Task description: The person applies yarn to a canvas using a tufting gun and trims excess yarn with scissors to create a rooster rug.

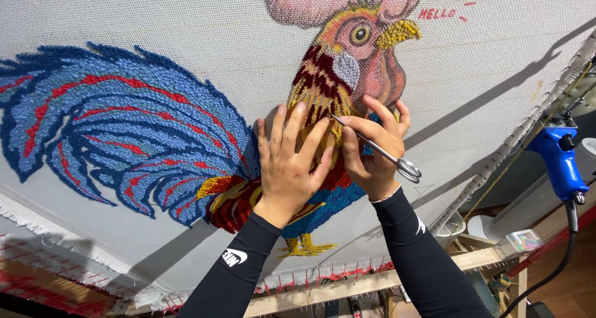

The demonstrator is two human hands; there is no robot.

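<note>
a white cloth [155, 39] is stretched tight on a wooden frame [347, 287], fixed along its lower edge by a row of small pins, so the surface stays taut and flat for close work. on it sits one tufted rooster [186, 138], its blue and red tail fanning to the left and its head near the top edge.

the left hand [288, 160] lies flat and open on the rooster's yellow and dark red neck, fingers spread, holding nothing; it seems to press the yarn down and steady the cloth right beside the spot being worked. the right hand [372, 150] is closed on one pair of small metal scissors [379, 147], thumb and fingers pinching the blades near the middle with the loops hanging out past the wrist. the tips point up and left into the pile just beside the left fingertips, a grip that looks suited to snipping fine yarn ends. the two hands touch or nearly touch over the bird's chest.

one blue tufting gun [559, 160] hangs at the right edge of the frame, well apart from the hands, its black cable [559, 268] trailing down. a white fan [450, 226] peeks out behind the frame. both arms wear black sleeves.

counted: one rooster, one pair of scissors, one gun, two hands.
</note>
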